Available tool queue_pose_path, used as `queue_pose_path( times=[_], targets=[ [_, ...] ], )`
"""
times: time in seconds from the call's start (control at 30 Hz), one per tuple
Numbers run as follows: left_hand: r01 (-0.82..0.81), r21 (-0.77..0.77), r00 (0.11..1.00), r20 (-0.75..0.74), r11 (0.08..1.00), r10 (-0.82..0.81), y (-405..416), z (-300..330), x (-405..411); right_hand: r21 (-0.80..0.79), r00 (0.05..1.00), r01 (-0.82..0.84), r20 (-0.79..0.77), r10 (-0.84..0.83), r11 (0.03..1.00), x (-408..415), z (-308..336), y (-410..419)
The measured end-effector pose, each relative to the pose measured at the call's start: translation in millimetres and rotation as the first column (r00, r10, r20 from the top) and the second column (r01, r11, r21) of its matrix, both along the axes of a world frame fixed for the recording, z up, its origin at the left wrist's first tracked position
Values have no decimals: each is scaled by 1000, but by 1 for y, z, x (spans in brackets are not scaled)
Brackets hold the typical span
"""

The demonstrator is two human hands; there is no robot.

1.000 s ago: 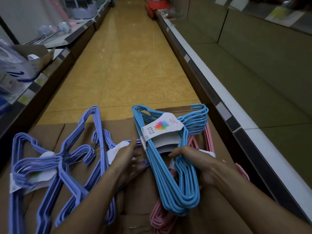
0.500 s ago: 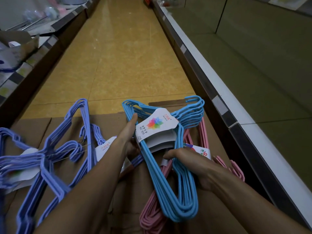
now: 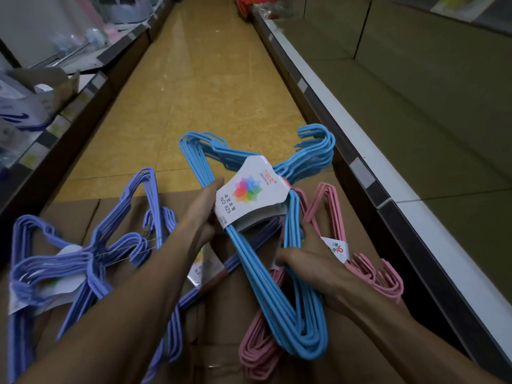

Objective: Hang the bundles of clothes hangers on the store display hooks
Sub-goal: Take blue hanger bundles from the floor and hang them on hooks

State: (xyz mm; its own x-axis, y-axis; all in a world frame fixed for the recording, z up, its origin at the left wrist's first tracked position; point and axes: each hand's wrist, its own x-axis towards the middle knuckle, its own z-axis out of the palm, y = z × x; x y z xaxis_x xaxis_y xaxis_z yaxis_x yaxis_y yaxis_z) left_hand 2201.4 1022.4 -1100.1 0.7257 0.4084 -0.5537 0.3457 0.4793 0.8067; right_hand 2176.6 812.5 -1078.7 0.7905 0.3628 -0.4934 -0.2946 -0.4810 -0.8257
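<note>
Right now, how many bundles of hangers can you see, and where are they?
4: blue bundle held in both hands, pink bundle beneath it on the right, two purple bundles on the cardboard at left. Others may be hidden underneath.

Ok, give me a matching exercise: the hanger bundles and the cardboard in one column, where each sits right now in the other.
Things:
1. blue hanger bundle
2. pink hanger bundle
3. purple hanger bundle
4. cardboard

Places:
A. flat under all the bundles
B. held by both hands, left hand and right hand
C. lying to the left of the arms
D. lying under the held bundle, toward the right shelf

Pairs: 1-B, 2-D, 3-C, 4-A
</note>
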Motion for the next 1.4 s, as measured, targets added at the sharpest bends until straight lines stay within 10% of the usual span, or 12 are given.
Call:
queue_pose_path(
  times=[0.77, 1.4],
  targets=[
    [-342, 94, 889, 355, 935, 289, 62, 206, -85, 209, 896, -183, 439, 75, 961, -39, 99, 32],
    [-530, 257, 798, 474, 808, 372, 52, 674, -151, 277, 840, -267, 536, 82, 923, -63, 534, 34]
  ],
)
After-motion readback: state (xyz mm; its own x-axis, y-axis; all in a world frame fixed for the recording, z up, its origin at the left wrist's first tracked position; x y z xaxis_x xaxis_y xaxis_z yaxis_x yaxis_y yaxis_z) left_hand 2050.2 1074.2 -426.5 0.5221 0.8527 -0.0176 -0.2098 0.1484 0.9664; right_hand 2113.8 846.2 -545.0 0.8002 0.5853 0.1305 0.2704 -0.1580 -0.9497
